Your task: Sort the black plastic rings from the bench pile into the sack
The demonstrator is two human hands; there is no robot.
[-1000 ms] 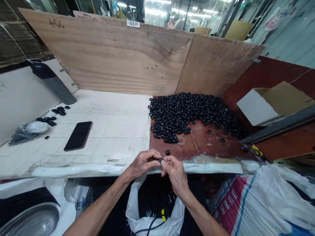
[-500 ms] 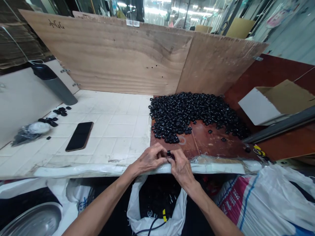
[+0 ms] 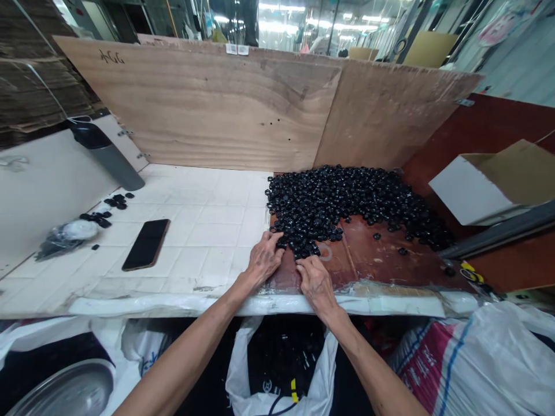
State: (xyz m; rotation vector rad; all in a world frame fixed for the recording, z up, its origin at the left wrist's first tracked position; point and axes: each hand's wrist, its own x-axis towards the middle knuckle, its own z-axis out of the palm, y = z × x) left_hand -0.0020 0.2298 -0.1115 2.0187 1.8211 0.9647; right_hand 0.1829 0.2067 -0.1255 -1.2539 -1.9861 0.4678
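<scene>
A large pile of small black pieces (image 3: 347, 196) lay on the red-brown right part of the counter (image 3: 217, 231), running from the wooden panel (image 3: 208, 110) at the back down to a narrow tip near the front edge. Both hands were at that tip. The left hand (image 3: 265, 257) reached in at its left side, thumb and forefinger a little apart at the outermost pieces; whether they pinched one could not be told. The right hand (image 3: 316, 280) was bent at the near end of the tip, its fingers curled close together against the lowest pieces, and what lay under them, if anything, was hidden. A few loose pieces sat on the red-brown surface to the right of the hands, apart from the pile. On the white-tiled left part lay a dark phone (image 3: 146, 245), and farther left a clear plastic bag (image 3: 65, 240) with some flat black bits (image 3: 97, 218) beside it. A grey bottle (image 3: 113, 162) leaned at the back left corner. A cardboard box (image 3: 481, 188) with a white side stood tilted at the right, behind a dark bar (image 3: 498, 234). Below the front edge, between the forearms, a white sack (image 3: 237, 375) gaped around dark contents, with a yellow strip (image 3: 293, 390) near its rim.
</scene>
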